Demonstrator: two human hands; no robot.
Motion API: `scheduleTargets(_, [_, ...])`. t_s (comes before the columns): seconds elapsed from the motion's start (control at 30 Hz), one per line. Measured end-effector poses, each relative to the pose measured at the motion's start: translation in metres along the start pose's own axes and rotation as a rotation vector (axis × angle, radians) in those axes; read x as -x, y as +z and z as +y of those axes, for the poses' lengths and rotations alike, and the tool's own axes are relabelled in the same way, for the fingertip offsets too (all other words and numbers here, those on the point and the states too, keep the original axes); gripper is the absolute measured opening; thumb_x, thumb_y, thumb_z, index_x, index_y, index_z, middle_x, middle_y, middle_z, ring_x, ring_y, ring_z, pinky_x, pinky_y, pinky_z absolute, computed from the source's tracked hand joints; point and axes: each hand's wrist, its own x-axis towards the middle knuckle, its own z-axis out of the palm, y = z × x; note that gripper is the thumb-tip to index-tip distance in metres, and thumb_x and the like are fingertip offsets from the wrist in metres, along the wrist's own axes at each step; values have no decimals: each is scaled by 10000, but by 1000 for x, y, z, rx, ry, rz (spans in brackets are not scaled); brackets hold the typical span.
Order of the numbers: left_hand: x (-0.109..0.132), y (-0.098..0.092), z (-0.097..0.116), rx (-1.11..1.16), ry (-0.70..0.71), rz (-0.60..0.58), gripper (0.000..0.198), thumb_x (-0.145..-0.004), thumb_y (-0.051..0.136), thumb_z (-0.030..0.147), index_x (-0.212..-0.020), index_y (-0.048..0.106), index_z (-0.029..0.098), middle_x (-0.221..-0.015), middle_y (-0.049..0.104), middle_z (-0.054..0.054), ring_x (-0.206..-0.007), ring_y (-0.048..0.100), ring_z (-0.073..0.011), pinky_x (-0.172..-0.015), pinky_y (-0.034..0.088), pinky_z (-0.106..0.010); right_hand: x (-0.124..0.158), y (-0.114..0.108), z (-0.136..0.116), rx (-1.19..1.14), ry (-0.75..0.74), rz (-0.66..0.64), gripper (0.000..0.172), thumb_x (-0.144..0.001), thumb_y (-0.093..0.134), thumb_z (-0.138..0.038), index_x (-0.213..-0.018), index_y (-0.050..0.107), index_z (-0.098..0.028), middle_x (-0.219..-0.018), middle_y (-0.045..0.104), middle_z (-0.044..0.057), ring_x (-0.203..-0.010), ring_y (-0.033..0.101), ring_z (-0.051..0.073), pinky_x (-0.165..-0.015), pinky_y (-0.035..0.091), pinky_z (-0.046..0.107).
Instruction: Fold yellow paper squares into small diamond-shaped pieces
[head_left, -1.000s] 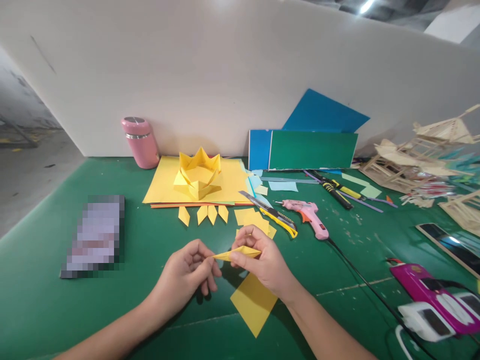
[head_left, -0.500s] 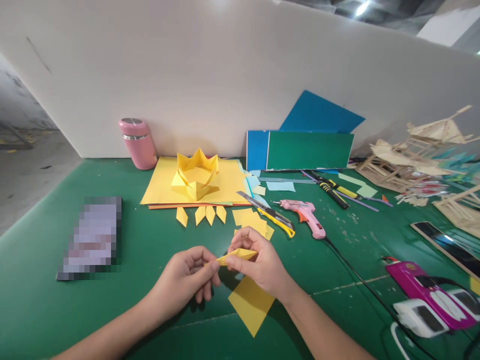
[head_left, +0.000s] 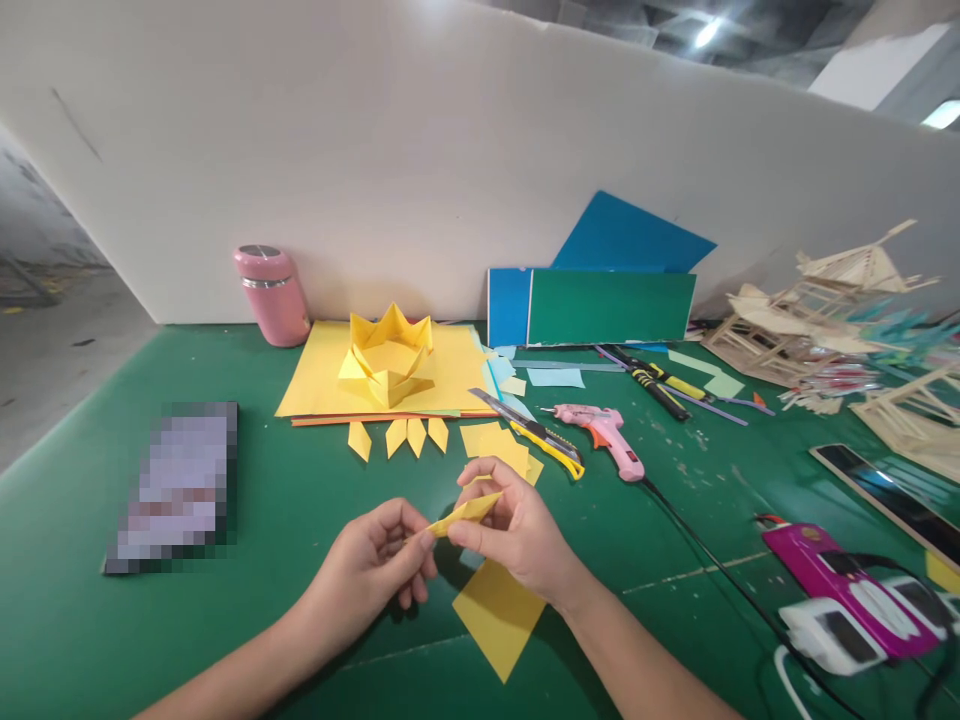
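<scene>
I have my left hand (head_left: 367, 560) pinching the narrow left end of 1 folded yellow piece (head_left: 475, 508) between thumb and fingers while my right hand (head_left: 521, 535) pinches its body, the piece raised above the green surface (head_left: 300, 500), toward the near edge. Below my right hand lies 1 yellow square (head_left: 499, 625); toward the far edge, 4 yellow diamonds (head_left: 395, 437) sit by stacked sheets (head_left: 309, 385) bearing a pointed paper ring (head_left: 381, 388).
</scene>
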Motion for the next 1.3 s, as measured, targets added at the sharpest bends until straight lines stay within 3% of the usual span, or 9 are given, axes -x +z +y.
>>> scheduleTargets(0.37, [1,2,3,-31,61,-3,413,-691,678,563,-702,605,157,-596,647,-6,-385,481,-65,-368,371,-171,-3,1,-5,-20,-3,-17,246,-590,790,-314,-692,599,-197,-635,572,-42,-582,548,111,-584,464,259])
scheduleTargets(0.5, [3,1,-7,-56,52,-20,439,-754,608,591,-758,606,152,-626,682,-40,-377,505,-83,-351,358,-178,-8,-4,-16,106,-146,236,164,-647,747,-303,-710,629,-208,-669,625,-21,-605,597,136,-610,507,287])
scheduleTargets(0.6, [11,-2,-10,-281,266,-113,372,-899,478,476,-780,646,167,-631,693,-55,-432,567,-119,-404,430,-207,-18,5,-27,461,-342,325,42,-736,673,-227,-710,645,-211,-737,676,12,-654,629,162,-626,502,293])
scheduleTargets(0.7, [18,-3,0,-537,687,-392,281,-960,413,291,-927,679,210,-808,740,-81,-785,686,-203,-742,530,-303,-41,22,-30,811,-581,182,134,-788,586,-103,-745,660,-206,-792,709,20,-753,649,172,-712,481,284])
scheduleTargets(0.83, [20,-1,18,-739,828,-691,333,-953,463,261,-1279,529,271,-1226,658,-93,-1158,584,-249,-1009,419,-381,-79,41,-23,1336,-592,-37,242,-813,507,-15,-844,684,-177,-867,726,33,-834,621,177,-742,424,271])
scheduleTargets(1.0, [17,3,14,-940,731,-775,420,-898,570,284,-1312,502,253,-1326,585,-101,-1266,487,-282,-1103,302,-436,-106,50,-15,1554,-560,-129,244,-792,509,-1,-828,710,-134,-779,709,80,-809,573,224,-690,367,319])
scheduleTargets(1.1, [15,4,5,-916,734,-731,390,-891,567,264,-1279,531,259,-1293,612,-78,-1228,518,-289,-1099,299,-447,-109,53,-15,1596,-551,-140,212,-806,528,-25,-777,718,-116,-729,690,103,-829,556,240,-709,357,336])
scheduleTargets(1.2, [15,4,0,-896,746,-715,386,-887,558,257,-1272,534,284,-1247,642,-68,-1191,545,-288,-1077,325,-447,-106,54,-18,1605,-556,-157,155,-871,580,-195,-830,716,-134,-769,691,93,-891,546,241,-768,357,341])
scheduleTargets(1.3, [15,5,3,-909,735,-715,393,-877,565,237,-1267,537,285,-1217,658,-74,-1165,563,-293,-1061,342,-459,-99,55,-21,1585,-518,-133,295,-877,596,-400,-979,676,-135,-857,691,98,-924,542,244,-803,355,351])
